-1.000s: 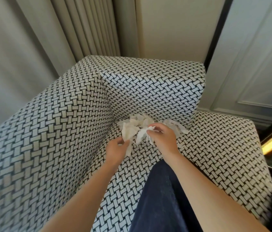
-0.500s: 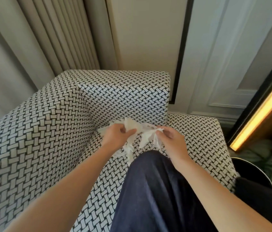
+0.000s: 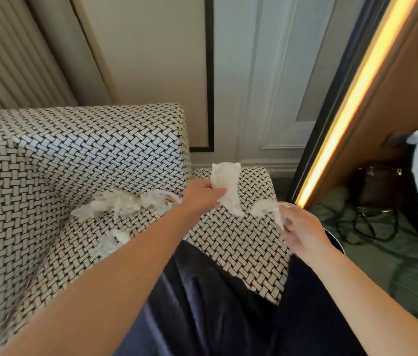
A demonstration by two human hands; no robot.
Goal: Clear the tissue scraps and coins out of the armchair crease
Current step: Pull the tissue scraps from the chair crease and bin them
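head view: handbag (image 3: 380,186), cables (image 3: 368,226) beside armchair (image 3: 87,155); tissue scraps (image 3: 115,204) along its crease (image 3: 56,242)

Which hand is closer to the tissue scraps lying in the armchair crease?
Left. The left hand, gripping a tissue piece, is just right of the tissue scraps; the right hand, pinching a smaller scrap, is farther right, near the seat edge.

No legible text — none anywhere
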